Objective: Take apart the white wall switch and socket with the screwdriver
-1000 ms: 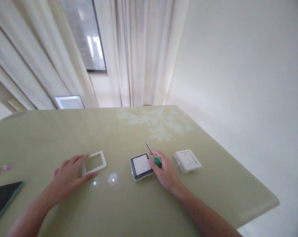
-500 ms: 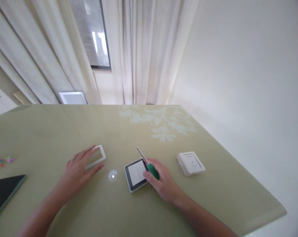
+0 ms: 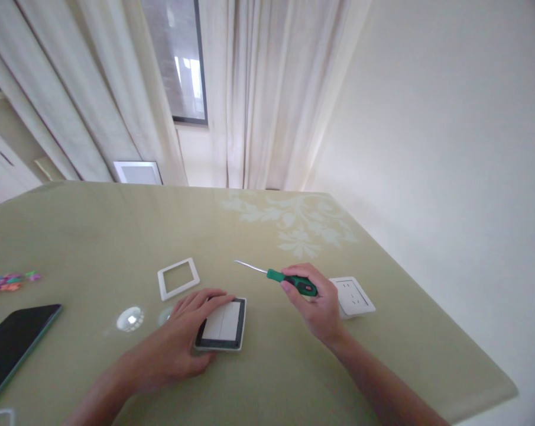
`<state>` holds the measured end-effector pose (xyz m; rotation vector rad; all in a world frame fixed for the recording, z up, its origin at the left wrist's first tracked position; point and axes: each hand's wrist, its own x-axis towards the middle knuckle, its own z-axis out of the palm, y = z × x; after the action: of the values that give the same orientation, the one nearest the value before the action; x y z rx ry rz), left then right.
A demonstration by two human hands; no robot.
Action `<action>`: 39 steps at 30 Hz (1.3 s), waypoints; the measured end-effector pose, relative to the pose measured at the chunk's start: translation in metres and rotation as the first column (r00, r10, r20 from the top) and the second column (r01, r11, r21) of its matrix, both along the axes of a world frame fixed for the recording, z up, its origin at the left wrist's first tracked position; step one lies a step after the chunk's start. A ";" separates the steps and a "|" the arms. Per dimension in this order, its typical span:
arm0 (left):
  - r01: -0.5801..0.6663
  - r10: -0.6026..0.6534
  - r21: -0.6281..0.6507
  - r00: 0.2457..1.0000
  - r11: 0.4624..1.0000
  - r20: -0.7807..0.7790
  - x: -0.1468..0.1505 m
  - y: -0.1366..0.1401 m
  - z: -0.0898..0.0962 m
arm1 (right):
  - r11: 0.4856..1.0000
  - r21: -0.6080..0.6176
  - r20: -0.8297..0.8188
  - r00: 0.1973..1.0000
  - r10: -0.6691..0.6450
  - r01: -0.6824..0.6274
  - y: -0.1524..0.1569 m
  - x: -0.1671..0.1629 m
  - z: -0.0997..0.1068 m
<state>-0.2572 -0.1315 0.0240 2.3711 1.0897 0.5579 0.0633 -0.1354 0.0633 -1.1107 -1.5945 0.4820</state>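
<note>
My left hand [image 3: 185,334] grips the left side of a square wall switch [image 3: 223,322] with a white face and dark border, fingers along its top edge and thumb below. In my right hand [image 3: 315,302] is a screwdriver [image 3: 291,280] with a green and black handle, its metal shaft pointing left above the table. A white rectangular frame [image 3: 163,284] with an open middle lies flat just beyond my left hand. Partly behind my right hand sits a white socket [image 3: 356,296] with several slots in its face.
A dark tablet or phone [image 3: 16,343] lies at the left of the pale green table [image 3: 116,231]. Small colourful pieces [image 3: 10,282] are beyond it. A white cable or loop [image 3: 3,414] shows at the lower left corner. Curtains [image 3: 267,89] and a wall [image 3: 448,148] border the table.
My left hand has let go of the white frame and taken hold of the wall switch. My right hand has released the switch and moved right, still with the screwdriver, now tilted nearer to level.
</note>
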 end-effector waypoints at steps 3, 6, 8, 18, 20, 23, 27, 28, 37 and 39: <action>-0.086 0.086 -0.004 0.995 0.996 0.046 0.008 -0.001 -0.005 | 0.988 0.148 0.031 0.999 0.036 -0.040 0.011 -0.017 0.033; -0.140 0.139 0.006 0.989 0.990 0.056 0.022 -0.002 -0.011 | 0.939 0.338 0.061 0.997 0.043 -0.061 0.025 -0.038 0.058; -0.163 0.161 0.041 0.986 0.986 0.047 0.022 0.000 -0.013 | 0.917 0.396 0.075 0.997 0.026 -0.054 0.033 -0.050 0.065; -0.146 0.145 0.171 0.989 0.974 0.019 0.006 0.003 -0.023 | 0.938 0.300 0.166 0.978 0.125 -0.171 0.046 -0.062 0.046; -0.157 0.155 0.156 0.988 0.975 0.028 0.008 0.001 -0.024 | 0.946 0.271 0.154 0.978 0.141 -0.179 0.047 -0.064 0.042; -0.159 0.154 0.151 0.987 0.976 0.048 0.010 0.000 -0.025 | 0.944 0.271 0.154 0.977 0.149 -0.187 0.047 -0.067 0.039; -0.167 0.159 0.136 0.985 0.976 0.070 0.012 -0.001 -0.026 | 0.944 0.291 0.193 0.976 0.100 -0.154 0.047 -0.066 0.041; -0.173 0.165 0.126 0.983 0.977 0.076 0.012 -0.001 -0.026 | 0.944 0.301 0.232 0.971 0.061 -0.131 0.047 -0.064 0.042; -0.202 0.189 0.093 0.973 0.975 0.131 0.015 -0.001 -0.026 | 0.986 0.093 0.654 0.756 0.042 -0.135 0.035 -0.040 0.082; -0.201 0.187 0.094 0.972 0.975 0.141 0.016 0.000 -0.026 | 0.964 -0.050 0.674 0.703 0.227 -0.263 0.021 -0.041 0.093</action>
<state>-0.2409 -0.1317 -0.0021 2.2937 1.2677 0.8500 0.0224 -0.1141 0.1566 -1.1000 -2.4106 0.1995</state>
